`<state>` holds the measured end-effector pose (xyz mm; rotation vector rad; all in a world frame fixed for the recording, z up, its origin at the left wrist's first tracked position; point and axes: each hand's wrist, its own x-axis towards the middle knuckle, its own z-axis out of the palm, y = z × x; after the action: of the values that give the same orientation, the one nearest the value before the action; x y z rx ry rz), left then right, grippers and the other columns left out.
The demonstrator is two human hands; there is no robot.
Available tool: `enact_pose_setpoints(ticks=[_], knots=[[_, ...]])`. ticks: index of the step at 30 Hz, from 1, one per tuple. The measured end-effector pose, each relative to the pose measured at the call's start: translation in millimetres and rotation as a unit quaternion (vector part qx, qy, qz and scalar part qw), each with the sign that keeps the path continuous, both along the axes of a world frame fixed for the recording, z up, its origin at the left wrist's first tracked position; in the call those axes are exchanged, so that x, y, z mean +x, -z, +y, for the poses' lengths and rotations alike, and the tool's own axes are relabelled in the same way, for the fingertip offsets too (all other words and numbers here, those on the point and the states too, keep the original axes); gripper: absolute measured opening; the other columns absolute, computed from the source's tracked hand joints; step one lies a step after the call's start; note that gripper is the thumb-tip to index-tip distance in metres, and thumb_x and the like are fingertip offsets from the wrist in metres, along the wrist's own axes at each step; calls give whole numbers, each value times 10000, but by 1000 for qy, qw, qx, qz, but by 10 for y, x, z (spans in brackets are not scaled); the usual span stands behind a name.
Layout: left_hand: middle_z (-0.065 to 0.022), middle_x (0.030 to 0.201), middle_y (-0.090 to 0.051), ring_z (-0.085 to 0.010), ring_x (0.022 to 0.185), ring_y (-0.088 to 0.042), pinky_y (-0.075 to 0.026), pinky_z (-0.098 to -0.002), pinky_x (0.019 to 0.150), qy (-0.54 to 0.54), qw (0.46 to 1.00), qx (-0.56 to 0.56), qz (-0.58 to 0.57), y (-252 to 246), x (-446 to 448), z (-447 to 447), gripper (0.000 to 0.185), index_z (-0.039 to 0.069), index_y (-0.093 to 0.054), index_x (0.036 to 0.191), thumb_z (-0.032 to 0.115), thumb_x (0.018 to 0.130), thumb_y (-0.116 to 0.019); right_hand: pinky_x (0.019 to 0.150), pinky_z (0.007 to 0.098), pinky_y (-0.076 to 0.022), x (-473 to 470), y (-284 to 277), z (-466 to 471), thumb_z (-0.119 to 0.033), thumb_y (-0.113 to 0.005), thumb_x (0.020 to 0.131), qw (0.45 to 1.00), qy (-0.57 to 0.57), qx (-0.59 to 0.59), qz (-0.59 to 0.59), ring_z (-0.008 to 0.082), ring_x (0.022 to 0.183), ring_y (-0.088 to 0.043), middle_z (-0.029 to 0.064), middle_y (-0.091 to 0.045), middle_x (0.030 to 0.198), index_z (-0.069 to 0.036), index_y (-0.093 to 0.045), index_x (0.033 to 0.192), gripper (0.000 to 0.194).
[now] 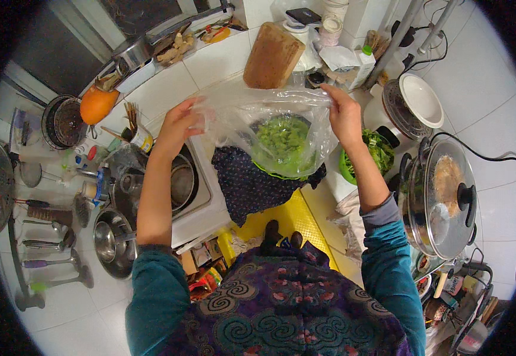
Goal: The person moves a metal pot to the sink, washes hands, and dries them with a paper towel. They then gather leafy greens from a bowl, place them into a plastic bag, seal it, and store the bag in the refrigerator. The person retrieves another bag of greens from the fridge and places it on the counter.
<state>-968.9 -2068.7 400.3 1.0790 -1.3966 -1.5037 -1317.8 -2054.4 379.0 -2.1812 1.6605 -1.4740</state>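
Observation:
A clear plastic bag [258, 97] is stretched sideways between my two hands at the back of the counter. My left hand [182, 122] grips its left end, slightly blurred. At the bag's upper right corner, my right hand [343, 115] pinches the film between thumb and fingers. Seen through the plastic are chopped green vegetables [282, 140] in a bright green container, whose rim shows at the lower edge. Whether they lie inside the bag or beneath it I cannot tell. A dark patterned cloth [253, 184] hangs over the counter's front edge under the container.
Beside my right forearm stands a green basket [347, 168] of leafy greens. A lidded steamer pot [445, 196] is farther right. A wooden chopping board [272, 55] leans at the back. Left lies the sink [202, 178] with a metal pot [182, 182]; steel bowls [113, 242] sit nearer.

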Motion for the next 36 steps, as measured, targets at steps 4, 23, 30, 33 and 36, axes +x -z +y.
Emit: enact_pose_setpoints(ticks=[4,23,30,33,36], knots=[[-155,1150,-522,-250,934,-574,-487,-363,717,-5,989,57,135,-72,-22,215,615,86,-227,1342,177,818,-537,790,298,-450,70,-8,9,110,-448,718,998,-23,36,-38,265,917,-590,142,-601,1010,-63,-571,1066,408],[-76,658,-573,-109,428,-480,-399,-225,381,-522,852,-32,20,886,271,239,375,-34,-602,919,316,836,-498,971,325,-305,448,171,-240,-275,-668,745,975,-176,105,-82,259,1208,-359,171,-370,1299,-52,-277,1311,723],[-98,652,-567,-124,396,-464,-411,-241,381,-502,863,29,41,1218,364,278,416,-46,-573,987,333,852,-466,601,323,-478,-2,1845,559,-196,-489,826,920,172,349,-31,238,668,-617,169,-612,719,29,-559,902,247],[-113,665,-576,-127,415,-473,-419,-246,391,-505,860,60,40,1227,337,211,417,-30,-557,1032,333,854,-454,549,293,-490,-89,2222,647,-149,-435,824,786,110,544,-272,212,651,-614,144,-600,657,40,-550,901,234],[-125,681,-588,-131,428,-479,-425,-244,398,-490,869,44,63,1183,285,146,427,-13,-540,1074,344,860,-444,518,282,-501,-38,2404,600,-113,-393,816,747,101,564,-338,209,637,-607,136,-603,713,42,-528,944,243]])
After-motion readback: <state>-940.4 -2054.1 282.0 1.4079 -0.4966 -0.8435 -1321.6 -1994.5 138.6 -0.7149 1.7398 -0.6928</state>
